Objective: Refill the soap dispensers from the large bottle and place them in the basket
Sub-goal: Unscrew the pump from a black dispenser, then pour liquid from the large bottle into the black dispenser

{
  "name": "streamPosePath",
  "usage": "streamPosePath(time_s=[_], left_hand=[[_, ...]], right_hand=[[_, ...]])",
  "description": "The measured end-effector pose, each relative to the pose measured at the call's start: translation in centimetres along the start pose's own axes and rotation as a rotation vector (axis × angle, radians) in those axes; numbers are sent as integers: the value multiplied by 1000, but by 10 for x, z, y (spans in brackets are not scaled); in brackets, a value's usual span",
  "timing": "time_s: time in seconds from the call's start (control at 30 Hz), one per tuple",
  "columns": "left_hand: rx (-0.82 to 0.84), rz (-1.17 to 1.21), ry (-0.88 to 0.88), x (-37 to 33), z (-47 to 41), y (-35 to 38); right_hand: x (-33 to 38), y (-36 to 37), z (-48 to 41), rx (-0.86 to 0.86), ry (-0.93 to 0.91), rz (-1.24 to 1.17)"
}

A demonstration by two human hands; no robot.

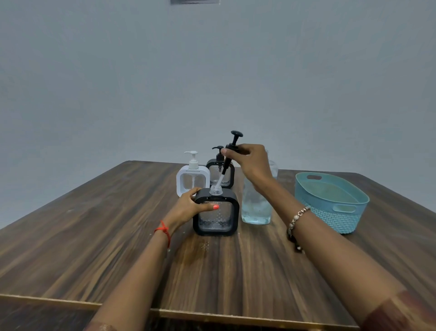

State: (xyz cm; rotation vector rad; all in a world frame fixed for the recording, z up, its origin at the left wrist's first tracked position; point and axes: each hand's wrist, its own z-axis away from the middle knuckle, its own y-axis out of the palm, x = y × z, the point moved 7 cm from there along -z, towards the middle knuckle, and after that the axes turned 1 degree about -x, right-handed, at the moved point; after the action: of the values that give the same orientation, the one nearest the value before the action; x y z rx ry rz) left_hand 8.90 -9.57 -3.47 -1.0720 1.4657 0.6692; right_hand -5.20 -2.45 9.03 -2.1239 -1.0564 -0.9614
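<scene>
Now right hand [251, 163] holds pump [230, 156] tilted, tube down-left into dispenser [215, 212].

Table [94, 236]: dark wood-grain top, pale edge strip along near side, faint wet patch near centre. Wall [141, 82]: plain grey-blue. Dark object [195, 1]: cut off at top edge, unidentifiable.
</scene>
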Motion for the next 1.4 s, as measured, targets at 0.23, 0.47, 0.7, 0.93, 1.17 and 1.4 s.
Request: streamPosePath(time_s=[0.23, 0.47, 0.7, 0.93, 1.17, 1.4], left_hand=[[-9, 3, 10, 4, -2, 0], [14, 21, -3, 9, -4, 3], [18, 46, -31, 20, -3, 3], [11, 20, -36, 21, -6, 2], [-6, 20, -34, 22, -6, 0], [-12, 20, -29, 24, -6, -1]], right_hand=[[25, -46, 14, -184, -261, 12], [-15, -30, 69, 493, -393, 553], [-100, -21, 103, 770, -234, 835], [-110, -16, 106, 721, -179, 744], [-108, 6, 110, 654, -176, 693], [-105, 4, 101, 588, -135, 591]])
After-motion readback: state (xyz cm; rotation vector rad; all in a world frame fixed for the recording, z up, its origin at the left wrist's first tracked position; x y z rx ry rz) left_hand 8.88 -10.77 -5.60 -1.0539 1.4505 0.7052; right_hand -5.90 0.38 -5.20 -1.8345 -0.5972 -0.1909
